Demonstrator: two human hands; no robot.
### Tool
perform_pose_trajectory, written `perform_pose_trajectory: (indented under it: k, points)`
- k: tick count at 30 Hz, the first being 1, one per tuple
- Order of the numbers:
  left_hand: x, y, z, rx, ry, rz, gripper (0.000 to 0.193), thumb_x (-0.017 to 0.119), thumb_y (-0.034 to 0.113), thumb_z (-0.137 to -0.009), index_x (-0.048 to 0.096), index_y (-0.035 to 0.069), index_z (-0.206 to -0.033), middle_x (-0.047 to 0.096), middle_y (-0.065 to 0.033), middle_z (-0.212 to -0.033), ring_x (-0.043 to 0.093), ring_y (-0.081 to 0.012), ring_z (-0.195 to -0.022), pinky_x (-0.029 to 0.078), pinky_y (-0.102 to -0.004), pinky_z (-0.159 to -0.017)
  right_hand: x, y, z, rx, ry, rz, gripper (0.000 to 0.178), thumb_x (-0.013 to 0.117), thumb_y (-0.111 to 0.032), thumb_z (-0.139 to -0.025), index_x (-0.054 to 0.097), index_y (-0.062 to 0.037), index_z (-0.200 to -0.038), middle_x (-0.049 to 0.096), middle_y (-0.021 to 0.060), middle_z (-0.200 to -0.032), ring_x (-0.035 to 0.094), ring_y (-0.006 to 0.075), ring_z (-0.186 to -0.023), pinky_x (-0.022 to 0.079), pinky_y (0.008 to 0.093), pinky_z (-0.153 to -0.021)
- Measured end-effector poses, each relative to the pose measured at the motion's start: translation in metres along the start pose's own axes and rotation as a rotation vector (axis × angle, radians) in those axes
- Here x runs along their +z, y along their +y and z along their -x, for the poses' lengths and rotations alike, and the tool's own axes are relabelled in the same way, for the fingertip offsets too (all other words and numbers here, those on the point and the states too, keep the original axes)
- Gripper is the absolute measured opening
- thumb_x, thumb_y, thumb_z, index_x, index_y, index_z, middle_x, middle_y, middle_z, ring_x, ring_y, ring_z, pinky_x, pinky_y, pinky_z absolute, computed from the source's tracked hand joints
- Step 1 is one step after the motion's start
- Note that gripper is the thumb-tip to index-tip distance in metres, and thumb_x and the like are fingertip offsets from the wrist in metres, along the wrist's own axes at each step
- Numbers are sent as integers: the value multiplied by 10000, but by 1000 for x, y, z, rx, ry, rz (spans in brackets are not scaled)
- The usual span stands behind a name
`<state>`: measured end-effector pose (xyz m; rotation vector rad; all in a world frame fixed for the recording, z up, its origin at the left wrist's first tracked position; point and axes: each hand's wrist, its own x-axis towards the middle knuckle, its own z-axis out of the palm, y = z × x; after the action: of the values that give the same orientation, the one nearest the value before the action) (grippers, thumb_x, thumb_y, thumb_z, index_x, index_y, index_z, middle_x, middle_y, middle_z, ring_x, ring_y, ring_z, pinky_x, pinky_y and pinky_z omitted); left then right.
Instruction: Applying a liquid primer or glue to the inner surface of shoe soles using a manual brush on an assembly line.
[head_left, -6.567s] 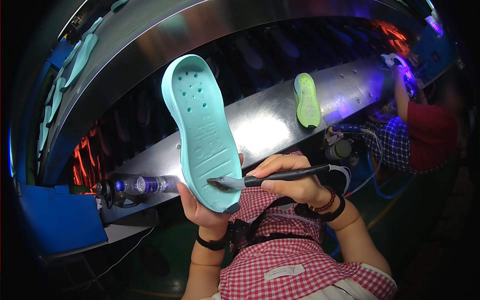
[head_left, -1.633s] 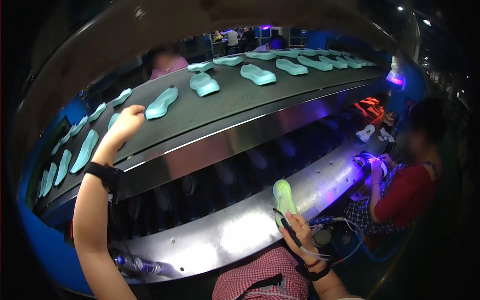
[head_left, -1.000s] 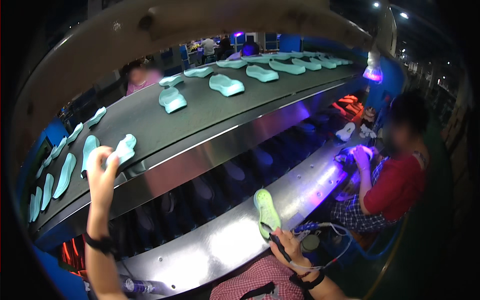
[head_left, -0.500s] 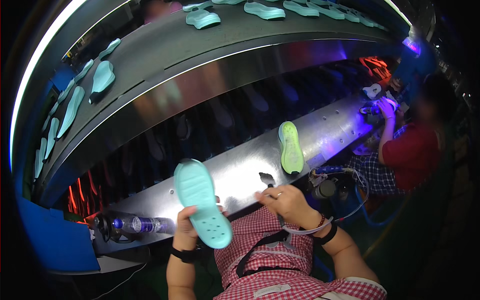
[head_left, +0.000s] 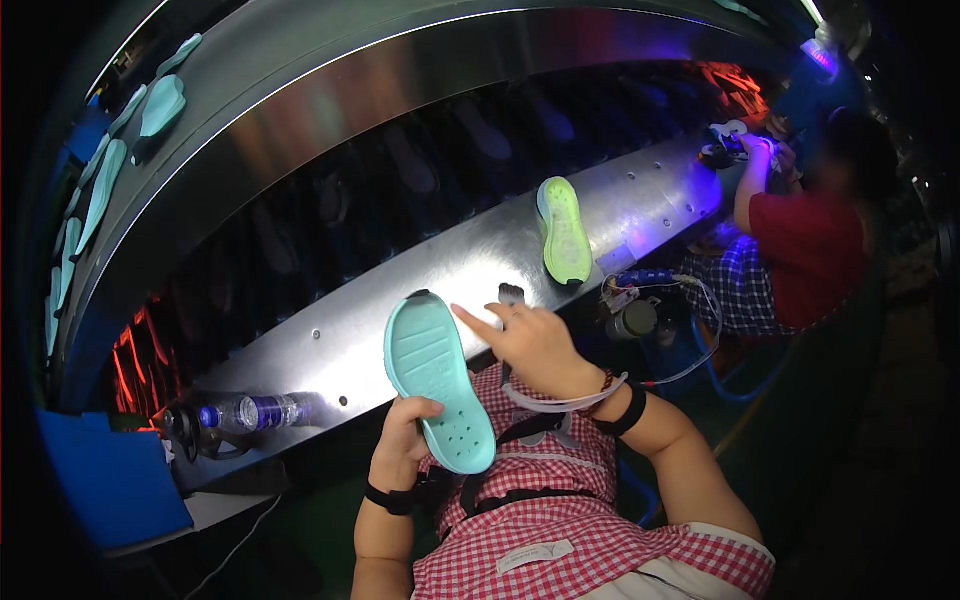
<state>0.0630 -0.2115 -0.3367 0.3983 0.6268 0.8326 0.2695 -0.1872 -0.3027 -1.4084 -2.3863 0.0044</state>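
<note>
Clamps teal sole (head_left: 428,350) in left hand (head_left: 403,430), mid-frame; grips brush (head_left: 511,294) in right hand (head_left: 541,348); wears white label (head_left: 534,557), lower centre, finely printed.

We hold a turquoise shoe sole (head_left: 446,375) and a dark-bristled brush (head_left: 511,294).
We see the sole's recessed face, ridged across near its dark-tabbed far end, pierced by small round holes near the other, its edge in our left hand (head_left: 403,428); the brush, in our right hand (head_left: 540,348), points bristles away, clear of the sole.
</note>
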Motion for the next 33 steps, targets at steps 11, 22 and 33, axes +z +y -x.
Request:
perform_pose_trajectory:
  k: [11,22,33]
  points:
    - [10,0,-6,102,-208,330,882,236,721,-810,301,32,-1357,428,-216,-1284,442,-356,-1158,364,-469,-975,-21,-5,9,504,76,-1791,269,610,-24,-817,567,49,-1073,619,129,-1029,624,146,-842,518,249,-764]
    - [15,-14,-14,66,67,466,768,214,690,-831,450,91,-1250,564,-216,-1081,578,-378,-909,466,-508,-806,11,-3,-1,686,-23,-1868,209,619,-41,-799,620,16,-1000,644,74,-895,600,103,-778,499,216,-712]
    - [27,-24,-24,267,194,317,672,210,627,-876,403,124,-1277,452,-77,-1256,440,-244,-1153,341,-381,-995,4,-27,-24,356,122,-1203,216,661,-70,-757,653,-7,-964,667,76,-843,604,104,-709,485,243,-650]
